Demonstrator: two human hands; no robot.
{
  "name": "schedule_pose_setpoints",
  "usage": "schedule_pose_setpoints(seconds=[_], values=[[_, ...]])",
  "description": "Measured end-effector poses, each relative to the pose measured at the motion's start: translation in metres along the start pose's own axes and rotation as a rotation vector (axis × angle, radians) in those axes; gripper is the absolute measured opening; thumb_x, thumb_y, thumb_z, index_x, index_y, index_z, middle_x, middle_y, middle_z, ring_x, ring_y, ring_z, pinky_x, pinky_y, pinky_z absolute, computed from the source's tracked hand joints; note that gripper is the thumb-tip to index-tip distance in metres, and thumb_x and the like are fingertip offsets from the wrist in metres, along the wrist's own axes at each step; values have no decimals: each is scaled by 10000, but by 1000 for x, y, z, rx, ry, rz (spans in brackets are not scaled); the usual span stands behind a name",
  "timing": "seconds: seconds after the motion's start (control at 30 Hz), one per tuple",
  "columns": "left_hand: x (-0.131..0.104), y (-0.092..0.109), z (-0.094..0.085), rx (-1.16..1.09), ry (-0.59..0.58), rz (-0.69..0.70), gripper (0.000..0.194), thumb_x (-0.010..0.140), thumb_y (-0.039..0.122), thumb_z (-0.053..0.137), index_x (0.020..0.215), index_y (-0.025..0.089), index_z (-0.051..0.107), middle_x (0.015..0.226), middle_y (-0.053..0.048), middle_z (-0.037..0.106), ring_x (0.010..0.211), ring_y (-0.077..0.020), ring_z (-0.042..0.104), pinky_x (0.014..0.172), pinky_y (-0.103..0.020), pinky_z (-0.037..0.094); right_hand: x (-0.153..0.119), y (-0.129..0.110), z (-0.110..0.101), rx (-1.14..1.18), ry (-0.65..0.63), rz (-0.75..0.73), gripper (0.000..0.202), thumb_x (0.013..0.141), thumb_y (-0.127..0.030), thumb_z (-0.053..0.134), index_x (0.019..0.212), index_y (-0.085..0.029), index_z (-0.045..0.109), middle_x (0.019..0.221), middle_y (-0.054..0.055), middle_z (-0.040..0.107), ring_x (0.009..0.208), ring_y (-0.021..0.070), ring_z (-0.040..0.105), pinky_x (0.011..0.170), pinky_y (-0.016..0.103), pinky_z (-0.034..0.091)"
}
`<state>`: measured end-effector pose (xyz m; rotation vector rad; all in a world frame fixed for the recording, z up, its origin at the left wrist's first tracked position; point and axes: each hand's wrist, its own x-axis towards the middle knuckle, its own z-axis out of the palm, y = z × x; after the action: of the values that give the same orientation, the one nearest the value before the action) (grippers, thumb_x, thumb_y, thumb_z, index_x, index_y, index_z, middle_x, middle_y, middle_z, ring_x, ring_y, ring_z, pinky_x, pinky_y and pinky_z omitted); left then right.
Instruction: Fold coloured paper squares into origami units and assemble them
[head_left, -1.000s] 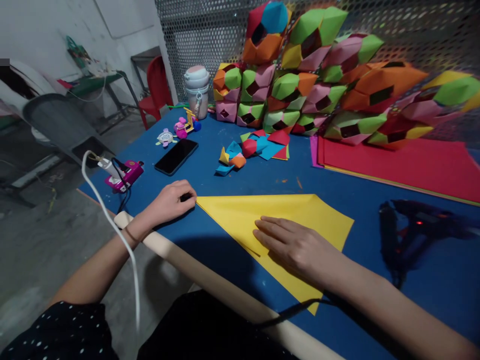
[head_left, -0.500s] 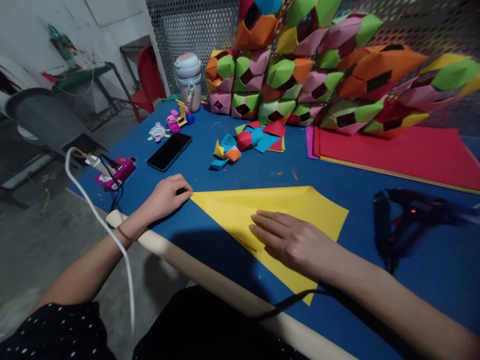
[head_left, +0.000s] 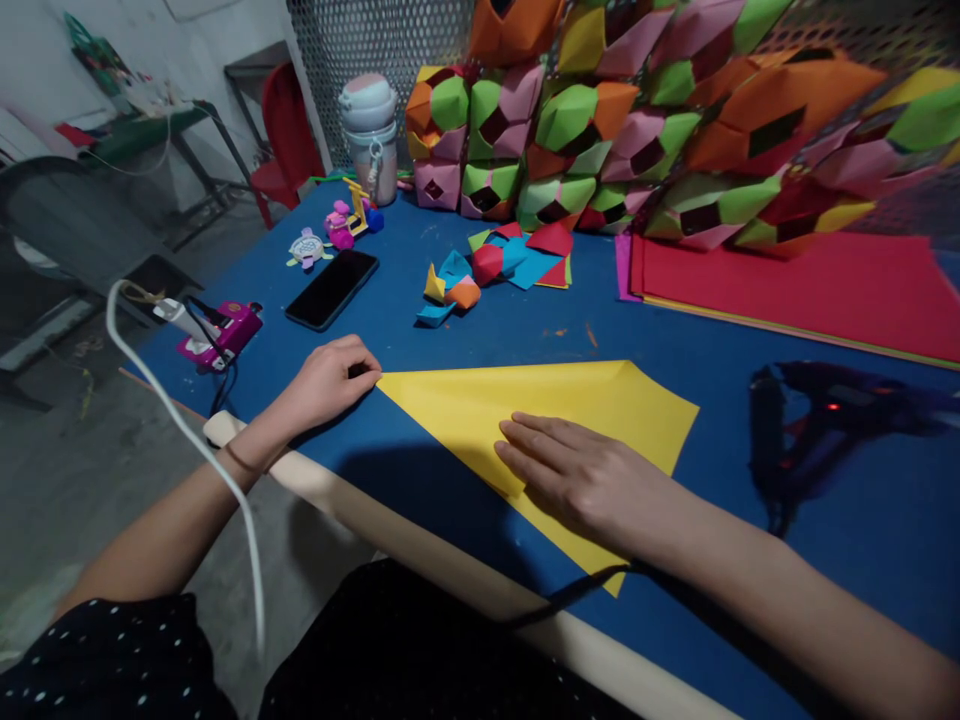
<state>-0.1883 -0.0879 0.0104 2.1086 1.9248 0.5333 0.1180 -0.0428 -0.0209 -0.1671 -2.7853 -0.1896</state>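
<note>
Yellow paper sheet [head_left: 555, 388] lay on the blue tabletop [head_left: 510, 335], judged partly folded, with one long crease along its far edge, left tip pinched by the left hand [head_left: 334, 385], right hand [head_left: 600, 475] outstretched flat upon it, and right end apparently not yet folded over.

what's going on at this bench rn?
A person is working a folded yellow sheet on a blue table. The left grip pinches its pointed left corner; the right grip lies over the sheet, fingers extended. A glue gun lies to the right with a red light showing, a stack of coloured sheets sits behind it, and folded paper shapes are piled along the back.
</note>
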Motion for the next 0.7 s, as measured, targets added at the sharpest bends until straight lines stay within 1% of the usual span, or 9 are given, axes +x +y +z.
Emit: schedule_pose_setpoints(seconds=[0.2, 0.37, 0.47, 0.53, 0.6, 0.63, 0.7], values=[[0, 7, 0, 38, -2, -30, 138, 794, 186, 505, 765, 150, 635, 783, -32, 580, 704, -135, 541, 610, -247, 391, -2, -3, -3, 26, -37, -2, 310, 885, -119, 433, 1121, -32, 614, 1131, 222, 630, 1113, 330, 562, 858, 461, 535], [3, 5, 4, 101, 10, -70, 107, 765, 170, 502, 726, 150, 600, 758, -35, 559, 689, -149, 525, 600, -262, 391, -3, -4, -7, 118, -85, 18, 345, 893, -213, 436, 1134, -32, 606, 1170, 236, 602, 1176, 342, 510, 908, 498, 499], [2, 3, 3, 195, 12, -53, 110, 775, 158, 484, 802, 151, 591, 806, -54, 560, 756, -183, 535, 642, -294, 421, -1, -4, -7, 110, -65, 30, 340, 914, -268, 435, 1095, -51, 624, 1133, 215, 626, 1162, 324, 526, 919, 482, 499], [-1, 9, 2, 263, 83, -3, 165, 805, 154, 458, 909, 147, 587, 898, -84, 566, 859, -216, 535, 730, -343, 446, 1, -4, -6, 98, -57, 35, 318, 921, -267, 433, 1073, -71, 634, 1109, 198, 639, 1152, 308, 536, 916, 466, 507], [-5, 24, 6, 281, 174, 99, 224, 847, 157, 420, 1012, 146, 570, 1036, -117, 559, 988, -239, 512, 845, -397, 439, 2, -5, -5, 87, -52, 37, 296, 921, -250, 435, 1061, -86, 639, 1101, 189, 643, 1143, 295, 546, 909, 454, 514], [-8, 35, 11, 250, 182, 178, 227, 859, 158, 412, 1023, 146, 569, 1103, -124, 550, 1058, -242, 494, 900, -407, 426, 3, -5, -5, 80, -41, 35, 291, 918, -245, 440, 1054, -85, 642, 1099, 191, 643, 1132, 295, 555, 904, 452, 518], [-12, 59, 27, 197, 105, 343, 231, 878, 178, 406, 1028, 124, 574, 1245, -150, 501, 1210, -262, 417, 1002, -423, 373, 3, -6, -4, 66, -14, 36, 290, 913, -239, 448, 1040, -73, 649, 1102, 203, 639, 1106, 305, 572, 891, 456, 525]])
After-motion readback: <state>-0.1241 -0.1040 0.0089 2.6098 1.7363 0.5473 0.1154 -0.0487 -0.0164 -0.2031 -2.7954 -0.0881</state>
